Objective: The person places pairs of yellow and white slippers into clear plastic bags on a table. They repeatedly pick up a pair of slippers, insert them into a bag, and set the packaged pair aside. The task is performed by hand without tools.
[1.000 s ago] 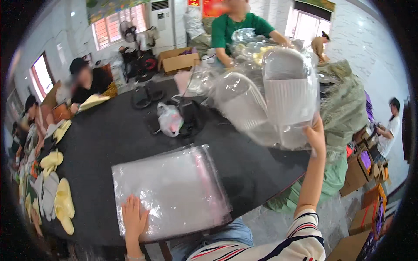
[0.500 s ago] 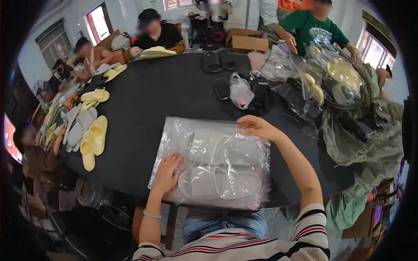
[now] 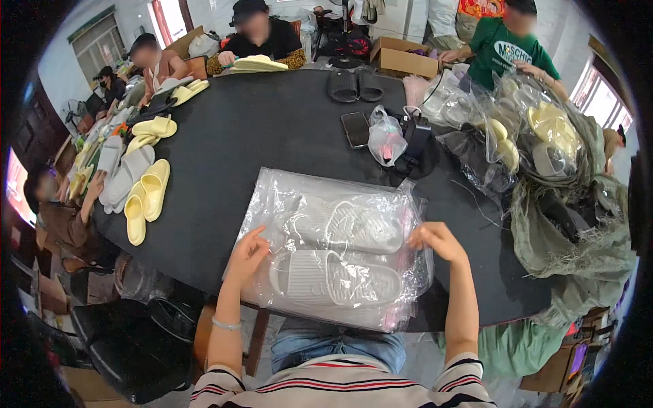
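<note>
A clear plastic bag with a pair of grey slippers inside lies flat on the black round table, close to its near edge. My left hand rests on the bag's left side, fingers bent and pinching the film. My right hand pinches the bag's right edge between fingers and thumb. More clear bags lie stacked under the top one.
Yellow and grey slippers lie along the table's left rim. A phone, a small pink-filled bag and black slippers sit beyond. Bagged slippers and a green net sack pile up at right. Several people sit around the far side.
A second ago my right hand held a bagged pair up in the air. That bag now lies on the stack before me, and both hands have come down onto its edges.
</note>
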The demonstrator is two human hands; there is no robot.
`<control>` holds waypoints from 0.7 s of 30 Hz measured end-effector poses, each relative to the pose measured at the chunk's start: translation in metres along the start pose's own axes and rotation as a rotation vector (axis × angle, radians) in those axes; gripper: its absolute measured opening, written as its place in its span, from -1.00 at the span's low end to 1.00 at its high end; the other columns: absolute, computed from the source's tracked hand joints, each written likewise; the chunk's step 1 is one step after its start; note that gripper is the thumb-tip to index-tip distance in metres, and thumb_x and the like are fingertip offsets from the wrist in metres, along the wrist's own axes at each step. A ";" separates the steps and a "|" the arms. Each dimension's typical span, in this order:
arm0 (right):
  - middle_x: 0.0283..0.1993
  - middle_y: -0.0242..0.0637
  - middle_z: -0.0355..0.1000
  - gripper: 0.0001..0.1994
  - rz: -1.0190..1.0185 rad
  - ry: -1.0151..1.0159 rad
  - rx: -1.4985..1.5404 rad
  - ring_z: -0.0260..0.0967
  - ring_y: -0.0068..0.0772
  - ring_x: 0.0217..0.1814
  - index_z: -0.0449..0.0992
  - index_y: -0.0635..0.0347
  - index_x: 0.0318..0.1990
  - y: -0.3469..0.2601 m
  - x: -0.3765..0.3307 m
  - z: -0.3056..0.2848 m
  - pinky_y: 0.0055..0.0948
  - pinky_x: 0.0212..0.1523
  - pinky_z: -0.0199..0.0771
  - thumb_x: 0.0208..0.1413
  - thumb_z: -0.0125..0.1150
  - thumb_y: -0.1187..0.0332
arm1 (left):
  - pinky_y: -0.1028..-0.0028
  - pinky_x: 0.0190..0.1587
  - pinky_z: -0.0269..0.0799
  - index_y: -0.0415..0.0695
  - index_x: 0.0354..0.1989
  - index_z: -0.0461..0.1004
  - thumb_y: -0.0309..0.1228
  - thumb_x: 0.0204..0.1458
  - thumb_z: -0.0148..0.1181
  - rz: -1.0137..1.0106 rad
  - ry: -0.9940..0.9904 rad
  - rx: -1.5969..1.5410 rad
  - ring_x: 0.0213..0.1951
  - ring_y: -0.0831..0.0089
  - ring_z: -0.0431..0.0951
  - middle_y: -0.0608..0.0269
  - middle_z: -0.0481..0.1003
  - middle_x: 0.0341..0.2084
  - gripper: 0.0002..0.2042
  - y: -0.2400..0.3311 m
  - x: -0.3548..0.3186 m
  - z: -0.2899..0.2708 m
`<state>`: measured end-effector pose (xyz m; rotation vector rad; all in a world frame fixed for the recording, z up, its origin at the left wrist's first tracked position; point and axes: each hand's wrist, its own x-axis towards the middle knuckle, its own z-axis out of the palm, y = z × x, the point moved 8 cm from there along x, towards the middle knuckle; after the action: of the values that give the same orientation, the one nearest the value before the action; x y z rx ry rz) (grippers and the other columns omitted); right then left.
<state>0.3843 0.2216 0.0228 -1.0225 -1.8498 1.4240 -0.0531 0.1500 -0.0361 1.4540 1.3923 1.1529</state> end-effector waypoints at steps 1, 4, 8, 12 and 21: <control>-0.35 -0.31 0.52 -0.61 -0.018 -0.017 -0.010 0.39 -0.56 -0.36 0.57 0.34 -0.32 -0.008 0.000 0.013 -0.48 -0.30 0.42 0.30 0.06 0.13 | 0.58 -0.12 0.36 -0.21 0.25 0.32 -0.46 0.18 0.15 0.005 -0.036 0.071 -0.27 0.64 0.48 0.36 0.51 -0.33 -0.56 0.009 0.002 0.004; -0.37 -0.34 0.52 -0.64 0.097 -0.015 -0.046 0.38 -0.60 -0.38 0.58 0.31 -0.28 -0.012 0.001 0.029 -0.54 -0.32 0.40 0.28 0.11 0.13 | 0.60 -0.07 0.34 -0.19 0.25 0.31 -0.55 0.14 0.13 0.005 -0.052 0.215 -0.29 0.67 0.46 0.40 0.50 -0.40 -0.54 0.030 0.006 0.011; -0.38 -0.28 0.51 -0.72 -0.094 0.033 0.378 0.41 -0.51 -0.46 0.57 0.33 -0.27 -0.017 -0.011 0.010 -0.50 -0.51 0.37 0.28 0.10 0.25 | 0.58 -0.25 0.36 -0.16 0.20 0.35 -0.62 0.15 0.08 0.113 0.063 0.090 -0.35 0.63 0.47 0.36 0.46 -0.44 -0.59 0.038 0.014 -0.003; -0.32 -0.09 0.52 -0.77 -0.208 -0.213 0.846 0.51 -0.30 -0.42 0.55 0.40 -0.20 -0.039 -0.025 0.018 -0.46 -0.54 0.48 0.23 0.15 0.35 | 0.61 -0.38 0.34 -0.18 0.17 0.36 -0.64 0.16 0.05 -0.039 0.104 0.005 -0.48 0.66 0.42 0.35 0.46 -0.41 -0.62 0.035 0.026 -0.025; 0.14 -0.14 0.44 -0.63 -0.235 -0.165 -0.016 0.31 -0.17 0.28 0.53 0.27 0.04 -0.034 0.007 0.060 -0.22 0.21 0.34 0.04 0.30 0.40 | 0.37 -0.04 0.42 -0.24 0.23 0.29 -0.47 0.19 0.09 0.156 0.214 0.584 -0.13 0.26 0.52 -0.04 0.46 -0.05 -0.58 0.068 0.010 -0.017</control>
<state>0.3248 0.1919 0.0401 -0.6853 -2.0262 1.3875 -0.0516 0.1545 0.0350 1.9106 1.9003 1.0671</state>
